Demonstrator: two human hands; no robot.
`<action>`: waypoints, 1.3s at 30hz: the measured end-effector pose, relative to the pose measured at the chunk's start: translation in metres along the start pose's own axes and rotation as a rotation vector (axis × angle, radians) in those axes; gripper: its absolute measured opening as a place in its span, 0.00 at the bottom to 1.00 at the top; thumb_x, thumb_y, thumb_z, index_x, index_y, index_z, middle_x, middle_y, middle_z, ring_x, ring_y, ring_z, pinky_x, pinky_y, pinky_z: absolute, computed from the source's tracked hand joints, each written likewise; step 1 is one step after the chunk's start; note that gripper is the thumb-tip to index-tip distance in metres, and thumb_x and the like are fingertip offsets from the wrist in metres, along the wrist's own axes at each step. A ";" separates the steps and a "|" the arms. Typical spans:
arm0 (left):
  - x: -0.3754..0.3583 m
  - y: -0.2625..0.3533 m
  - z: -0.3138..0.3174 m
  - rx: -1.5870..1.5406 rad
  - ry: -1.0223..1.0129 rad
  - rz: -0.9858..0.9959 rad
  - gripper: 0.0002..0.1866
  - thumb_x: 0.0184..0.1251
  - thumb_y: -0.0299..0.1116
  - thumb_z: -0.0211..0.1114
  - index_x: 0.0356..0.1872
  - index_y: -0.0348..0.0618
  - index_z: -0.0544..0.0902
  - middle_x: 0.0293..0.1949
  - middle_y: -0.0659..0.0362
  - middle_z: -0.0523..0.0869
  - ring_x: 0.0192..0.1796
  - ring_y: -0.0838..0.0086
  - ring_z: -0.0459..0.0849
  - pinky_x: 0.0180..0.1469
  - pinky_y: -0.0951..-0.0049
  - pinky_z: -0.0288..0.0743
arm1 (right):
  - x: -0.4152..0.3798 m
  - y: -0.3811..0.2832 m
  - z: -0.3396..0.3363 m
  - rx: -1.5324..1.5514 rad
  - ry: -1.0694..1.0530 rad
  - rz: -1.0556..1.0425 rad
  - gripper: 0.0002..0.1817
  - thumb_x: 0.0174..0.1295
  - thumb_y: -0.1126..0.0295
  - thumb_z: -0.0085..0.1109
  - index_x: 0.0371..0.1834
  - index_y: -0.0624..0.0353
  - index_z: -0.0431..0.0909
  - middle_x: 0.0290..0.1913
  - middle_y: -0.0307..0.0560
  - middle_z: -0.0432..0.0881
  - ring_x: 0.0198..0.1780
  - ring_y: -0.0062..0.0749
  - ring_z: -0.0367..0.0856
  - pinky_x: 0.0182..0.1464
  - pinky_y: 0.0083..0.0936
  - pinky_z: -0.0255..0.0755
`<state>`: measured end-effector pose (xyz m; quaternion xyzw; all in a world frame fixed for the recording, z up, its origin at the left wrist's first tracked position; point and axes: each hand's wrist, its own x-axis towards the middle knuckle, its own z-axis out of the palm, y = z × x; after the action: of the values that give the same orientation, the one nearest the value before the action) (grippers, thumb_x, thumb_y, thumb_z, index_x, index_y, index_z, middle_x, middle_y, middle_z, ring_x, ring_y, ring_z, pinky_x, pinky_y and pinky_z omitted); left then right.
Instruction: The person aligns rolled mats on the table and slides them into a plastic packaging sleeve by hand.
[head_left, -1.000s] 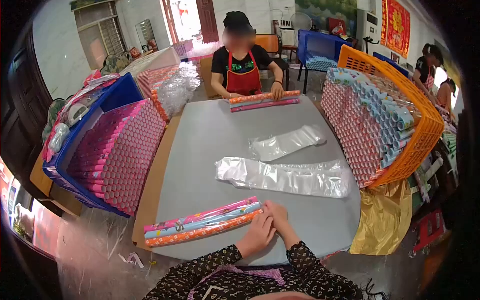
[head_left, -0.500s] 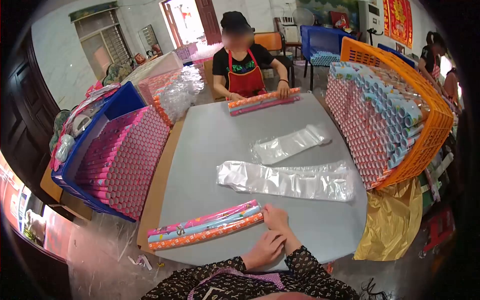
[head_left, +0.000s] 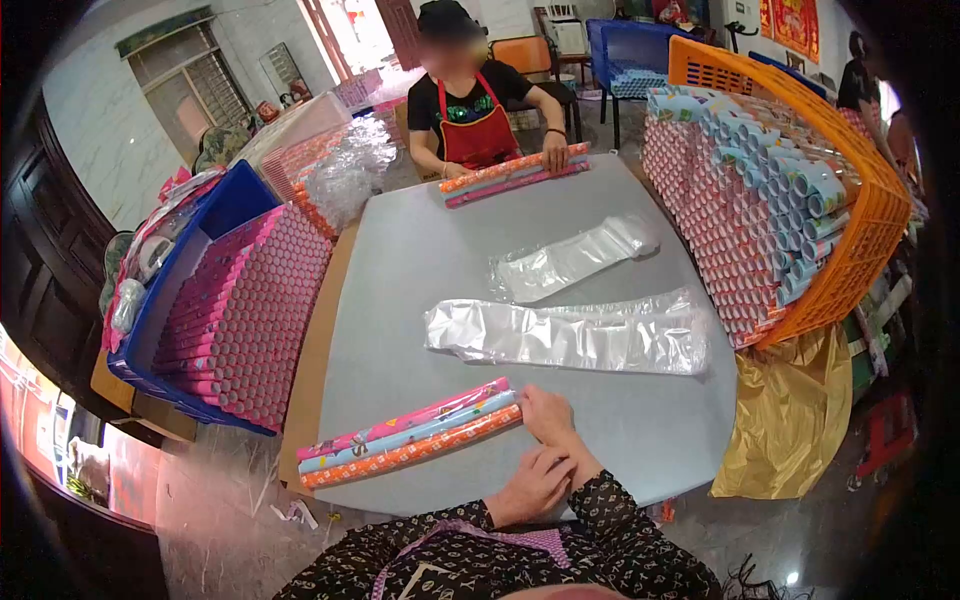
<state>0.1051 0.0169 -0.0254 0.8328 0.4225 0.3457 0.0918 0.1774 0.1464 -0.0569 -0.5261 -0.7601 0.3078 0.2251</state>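
Pressing my right hand (head_left: 545,415) flat against the rolls' (head_left: 410,434) end at the worktop's (head_left: 640,430) near edge; my left hand (head_left: 535,485) rests open, wrist hidden by sleeve.

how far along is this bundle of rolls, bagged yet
Not bagged. Done: three paper rolls lie gathered side by side on the grey table. In hand: the right hand presses their end, the left hand rests just behind. Left: the clear plastic bags lie flat and apart from the rolls.
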 end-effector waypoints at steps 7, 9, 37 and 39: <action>0.016 -0.021 -0.017 0.010 0.100 -0.082 0.18 0.58 0.25 0.67 0.51 0.38 0.78 0.53 0.51 0.76 0.54 0.54 0.76 0.56 0.58 0.70 | 0.005 0.003 0.008 -0.023 0.025 0.026 0.13 0.64 0.59 0.51 0.44 0.52 0.79 0.35 0.58 0.85 0.39 0.61 0.83 0.44 0.53 0.75; 0.014 -0.021 -0.013 -0.014 0.110 -0.076 0.18 0.58 0.24 0.67 0.51 0.37 0.78 0.53 0.51 0.76 0.53 0.54 0.76 0.56 0.58 0.70 | 0.005 0.006 0.010 -0.032 0.026 0.025 0.12 0.64 0.59 0.51 0.44 0.51 0.79 0.35 0.57 0.85 0.39 0.60 0.83 0.44 0.52 0.75; 0.014 -0.001 -0.012 -0.050 0.052 -0.024 0.19 0.57 0.26 0.66 0.52 0.38 0.78 0.52 0.52 0.77 0.53 0.57 0.76 0.56 0.59 0.67 | 0.005 0.006 0.009 -0.049 0.024 0.009 0.10 0.66 0.59 0.51 0.42 0.49 0.78 0.35 0.54 0.85 0.39 0.57 0.83 0.42 0.51 0.75; 0.018 -0.011 -0.016 -0.019 0.080 -0.040 0.19 0.57 0.25 0.66 0.51 0.38 0.78 0.51 0.52 0.77 0.53 0.57 0.76 0.56 0.58 0.67 | 0.007 0.006 0.008 -0.038 0.023 0.011 0.10 0.65 0.59 0.52 0.43 0.49 0.78 0.35 0.54 0.85 0.39 0.57 0.83 0.42 0.51 0.75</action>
<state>0.0947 0.0351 -0.0092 0.8087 0.4392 0.3808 0.0898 0.1737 0.1527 -0.0662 -0.5380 -0.7602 0.2887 0.2219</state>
